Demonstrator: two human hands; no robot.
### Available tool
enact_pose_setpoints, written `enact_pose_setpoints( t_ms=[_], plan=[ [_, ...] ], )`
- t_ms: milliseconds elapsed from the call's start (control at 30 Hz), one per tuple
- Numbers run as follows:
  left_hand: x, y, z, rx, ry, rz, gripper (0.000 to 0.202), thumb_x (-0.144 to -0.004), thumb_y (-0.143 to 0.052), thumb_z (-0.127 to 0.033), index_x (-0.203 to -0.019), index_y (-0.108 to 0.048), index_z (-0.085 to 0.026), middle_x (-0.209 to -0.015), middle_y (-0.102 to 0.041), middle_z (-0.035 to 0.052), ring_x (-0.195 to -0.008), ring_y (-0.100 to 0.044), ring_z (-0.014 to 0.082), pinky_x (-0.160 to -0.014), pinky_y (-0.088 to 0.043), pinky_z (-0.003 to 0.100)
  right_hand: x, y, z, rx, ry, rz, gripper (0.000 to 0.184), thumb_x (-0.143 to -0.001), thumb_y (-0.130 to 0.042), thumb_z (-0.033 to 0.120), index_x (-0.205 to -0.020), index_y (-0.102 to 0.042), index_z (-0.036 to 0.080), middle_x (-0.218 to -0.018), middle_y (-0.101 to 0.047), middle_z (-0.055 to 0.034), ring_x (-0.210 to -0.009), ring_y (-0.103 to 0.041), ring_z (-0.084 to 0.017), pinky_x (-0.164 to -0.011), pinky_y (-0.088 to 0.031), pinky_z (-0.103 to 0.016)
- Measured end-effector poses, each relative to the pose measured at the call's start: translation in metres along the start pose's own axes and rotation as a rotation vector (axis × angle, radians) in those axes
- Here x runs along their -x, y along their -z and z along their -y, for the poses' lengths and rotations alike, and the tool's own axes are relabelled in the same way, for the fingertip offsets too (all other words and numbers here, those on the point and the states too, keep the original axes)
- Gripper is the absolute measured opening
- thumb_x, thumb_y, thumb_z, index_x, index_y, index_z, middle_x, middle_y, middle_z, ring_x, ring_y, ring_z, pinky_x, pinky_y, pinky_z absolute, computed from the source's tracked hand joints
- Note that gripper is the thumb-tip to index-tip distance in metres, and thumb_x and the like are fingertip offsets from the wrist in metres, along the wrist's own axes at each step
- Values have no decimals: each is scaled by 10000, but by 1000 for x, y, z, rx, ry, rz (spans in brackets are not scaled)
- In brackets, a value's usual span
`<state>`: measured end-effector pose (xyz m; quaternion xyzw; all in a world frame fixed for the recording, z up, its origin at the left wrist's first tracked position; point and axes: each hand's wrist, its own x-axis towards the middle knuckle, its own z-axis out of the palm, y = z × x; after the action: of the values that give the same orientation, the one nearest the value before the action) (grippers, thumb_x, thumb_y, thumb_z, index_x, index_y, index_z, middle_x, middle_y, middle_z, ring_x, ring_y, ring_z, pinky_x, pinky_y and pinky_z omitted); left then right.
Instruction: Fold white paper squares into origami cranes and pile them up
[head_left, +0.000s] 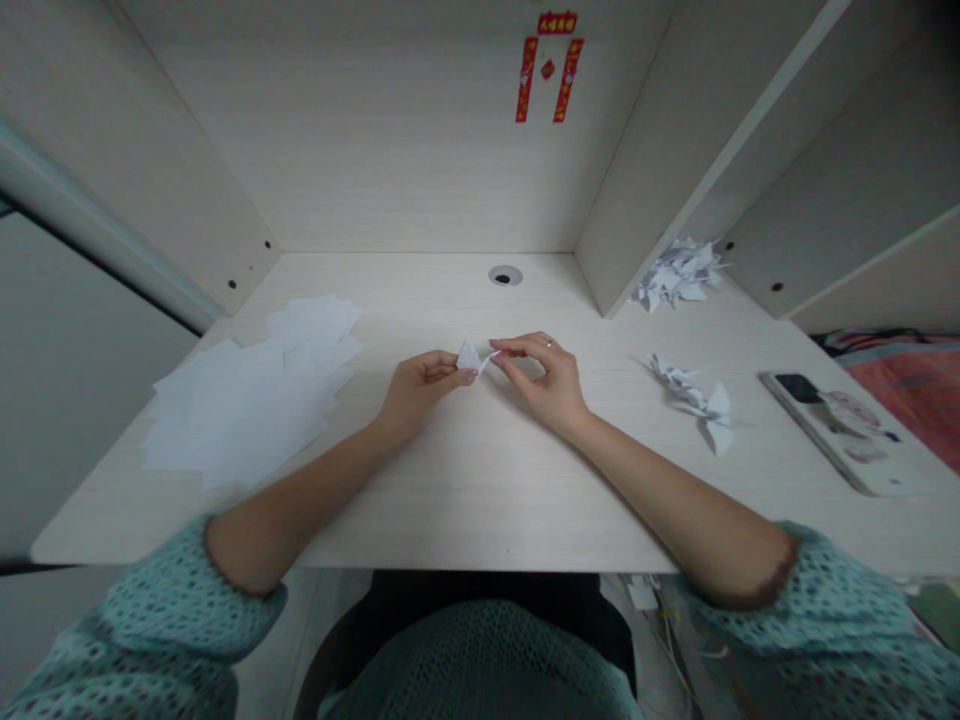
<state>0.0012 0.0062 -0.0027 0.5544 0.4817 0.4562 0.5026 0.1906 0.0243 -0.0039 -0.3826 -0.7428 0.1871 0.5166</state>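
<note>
A small folded white paper crane (pixel 469 355) is held above the middle of the desk. The thumb and fingers of my left hand (pixel 420 388) pinch its body from the left. My right hand (pixel 546 378), with a ring on one finger, pinches a thin pointed end of the same paper on the right. Finer folds are hidden behind the fingertips. To the right of my right hand lie several finished paper cranes (pixel 688 392), bunched in a row.
Loose white paper sheets (pixel 247 400) spread over the desk's left side. A heap of folded paper cranes (pixel 679 272) sits behind the upright divider (pixel 660 200). A phone (pixel 855 430) lies at the right. A round cable hole (pixel 505 275) is near the back panel.
</note>
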Motion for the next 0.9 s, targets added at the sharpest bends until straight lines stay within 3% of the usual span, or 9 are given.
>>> enact_pose_setpoints(
  t_ms=[333,667,900],
  plan=[
    [-2,2,4,-41,-43,51,259,-711,-698,-390,-820,-659,-159,-741,-670,19,-708,-610,136,-706,-446,255,-4,-5,-13,-426,-326,198,172,-715,-720,357,-776,-707,196,-793,-719,-33,-719,-632,-162,-718,-477,-303],
    [-2,3,2,-17,-16,164,280,-711,-686,-421,-804,-647,-160,-758,-668,28,-732,-613,148,-749,-452,278,-5,-7,-12,-678,-519,243,284,-626,-769,442,-707,-674,187,-670,-661,10,-619,-562,-110,-658,-443,-263],
    [0,1,0,-6,-6,140,271,-706,-693,-421,-810,-659,-173,-761,-677,28,-732,-624,152,-753,-463,282,-4,-6,-15,-644,-518,179,277,-597,-791,430,-726,-713,197,-747,-715,-18,-661,-611,-131,-699,-481,-291]
  ],
)
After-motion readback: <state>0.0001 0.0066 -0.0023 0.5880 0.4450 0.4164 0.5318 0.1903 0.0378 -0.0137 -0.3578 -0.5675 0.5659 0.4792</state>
